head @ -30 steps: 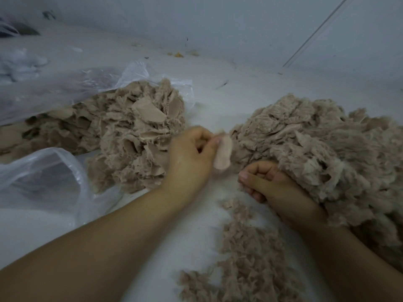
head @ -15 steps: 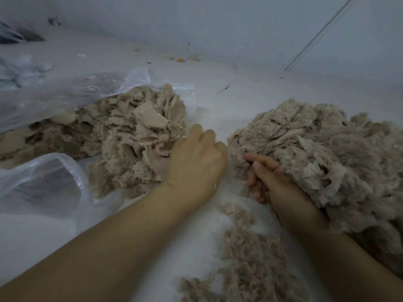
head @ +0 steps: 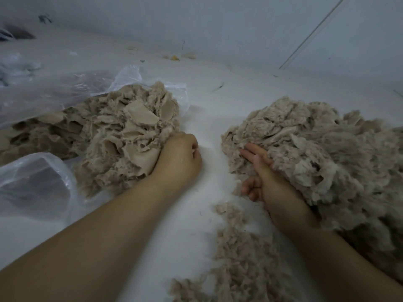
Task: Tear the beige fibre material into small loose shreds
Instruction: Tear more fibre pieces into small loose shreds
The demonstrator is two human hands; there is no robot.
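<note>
Against the left side of my left hand lay the coarse pile of beige fibre, big flat torn flaps spilling out of a clear plastic bag onto the white surface. That pile ran lengthwise away to my left, its near end touching my knuckles, so the next piece lay just leftward and slightly ahead of the hand. My left hand's fingers were curled in against the pile's edge; whether they already pinched a flap I could not tell, since the fingertips were hidden. My right hand rested loose against the shredded heap on my right, two fingers stretched forward along its near edge and the others hanging half curled, gripping nothing I could see. The left hand was plainly the nearer to the untorn stock. Between my forearms a thin trail of loose shreds ran toward me. Beyond both piles small scraps sat at the foot of the pale wall.
</note>
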